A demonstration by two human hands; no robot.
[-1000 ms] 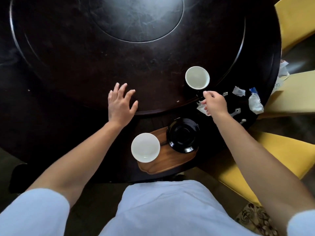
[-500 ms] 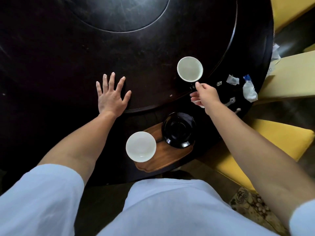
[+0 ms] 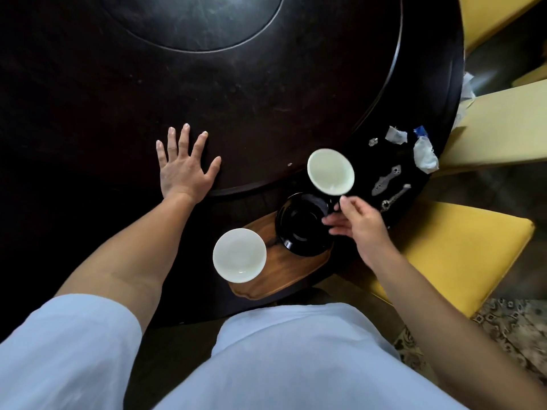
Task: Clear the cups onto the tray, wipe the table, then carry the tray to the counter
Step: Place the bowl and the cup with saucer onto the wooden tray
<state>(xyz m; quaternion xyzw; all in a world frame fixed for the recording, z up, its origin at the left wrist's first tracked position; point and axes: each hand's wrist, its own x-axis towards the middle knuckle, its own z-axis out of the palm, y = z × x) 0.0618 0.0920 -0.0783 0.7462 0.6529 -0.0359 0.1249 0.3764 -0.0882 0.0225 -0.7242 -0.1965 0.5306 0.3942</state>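
A cup with a white interior and dark outside [image 3: 331,171] is held tilted above the far rim of a black saucer [image 3: 302,224]; the right hand [image 3: 359,226] grips it from the near side, thumb up by the cup's base, the other fingers [image 3: 331,222] curled beneath it over the saucer, though the exact contact is hidden by the dark cup wall. The saucer lies on the right end of an oval wooden tray [image 3: 284,273], which sits on the near edge of the round dark table [image 3: 88,84] and slightly overhangs it. A second white cup [image 3: 239,255] stands on the tray's left end, just beside the saucer; bare wood shows along the tray's near side. The left hand [image 3: 182,170] lies flat on the table left of the tray, its fingers spread and straight, holding nothing. A raised inner disc [image 3: 195,19] occupies the table's centre. On the table's right margin, near the held cup, lie crumpled paper scraps [image 3: 424,153], a flat metal piece [image 3: 386,180] and a slender metal tool [image 3: 396,198]. Yellow chairs [image 3: 455,250] close in on the table's right side, the nearest seat just beyond the right forearm.
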